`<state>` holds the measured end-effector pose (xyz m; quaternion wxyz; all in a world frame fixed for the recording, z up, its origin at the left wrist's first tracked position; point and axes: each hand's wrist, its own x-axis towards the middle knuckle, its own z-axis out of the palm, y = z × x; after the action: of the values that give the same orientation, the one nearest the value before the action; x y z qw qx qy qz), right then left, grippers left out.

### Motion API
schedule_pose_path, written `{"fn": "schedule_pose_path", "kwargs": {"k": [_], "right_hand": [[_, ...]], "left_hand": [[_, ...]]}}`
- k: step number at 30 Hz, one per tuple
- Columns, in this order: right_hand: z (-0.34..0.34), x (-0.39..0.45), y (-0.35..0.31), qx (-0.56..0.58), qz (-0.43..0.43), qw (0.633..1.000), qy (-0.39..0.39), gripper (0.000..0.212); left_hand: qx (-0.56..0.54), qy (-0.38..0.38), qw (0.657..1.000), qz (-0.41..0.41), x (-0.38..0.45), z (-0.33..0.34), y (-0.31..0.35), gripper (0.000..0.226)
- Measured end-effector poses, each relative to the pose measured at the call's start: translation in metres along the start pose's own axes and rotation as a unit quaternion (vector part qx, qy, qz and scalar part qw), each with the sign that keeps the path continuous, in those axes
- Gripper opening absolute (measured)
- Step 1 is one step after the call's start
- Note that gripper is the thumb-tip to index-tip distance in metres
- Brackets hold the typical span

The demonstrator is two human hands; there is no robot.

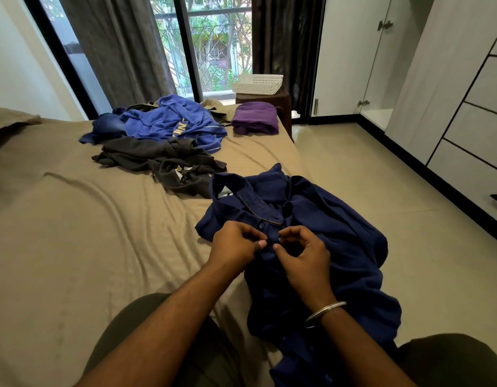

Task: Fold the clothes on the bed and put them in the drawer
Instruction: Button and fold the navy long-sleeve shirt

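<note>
Both hands, left hand and right hand, are pinched in a narrow grip on the navy shirt's button placket, draped over the bed's edge, short of the unfolded pile.

Navy collared shirt rumpled at bed edge, unfolded clothes pile beyond

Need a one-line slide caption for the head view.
Both hands pinch the navy shirt's button placket on the bed.

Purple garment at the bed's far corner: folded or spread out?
Folded. The purple garment sits as a compact, layered bundle with tidy edges on the bed.
</note>
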<state>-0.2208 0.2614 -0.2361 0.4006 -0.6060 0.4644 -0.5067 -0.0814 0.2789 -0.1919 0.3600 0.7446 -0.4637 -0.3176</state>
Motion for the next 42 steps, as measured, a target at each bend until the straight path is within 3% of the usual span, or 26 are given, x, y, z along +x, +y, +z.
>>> {"fn": "schedule_pose_path", "kwargs": {"k": [17,22,28,35,39,42], "right_hand": [[-0.002,-0.001,-0.003,-0.016,-0.026,0.999,-0.024,0.022],[-0.003,-0.002,-0.006,0.009,-0.009,1.0,-0.027,0.026],[-0.001,-0.004,-0.006,0.036,-0.007,0.999,-0.008,0.031],[-0.001,-0.002,-0.004,0.023,-0.043,0.998,-0.032,0.019],[-0.005,0.003,-0.007,0.157,0.039,0.985,-0.064,0.01],[-0.007,0.006,-0.006,0.189,0.075,0.977,-0.07,0.016]], "left_hand": [[-0.061,0.008,0.998,0.003,0.002,0.007,-0.007,0.017],[-0.045,0.032,0.998,0.009,0.002,0.009,-0.007,0.017],[-0.041,0.009,0.999,-0.011,0.006,0.011,-0.009,0.02],[-0.056,0.009,0.998,-0.038,0.006,0.011,-0.007,0.019],[-0.127,-0.008,0.989,-0.072,0.008,0.009,-0.007,0.015],[-0.139,-0.023,0.987,-0.073,0.007,0.01,-0.007,0.014]]}}
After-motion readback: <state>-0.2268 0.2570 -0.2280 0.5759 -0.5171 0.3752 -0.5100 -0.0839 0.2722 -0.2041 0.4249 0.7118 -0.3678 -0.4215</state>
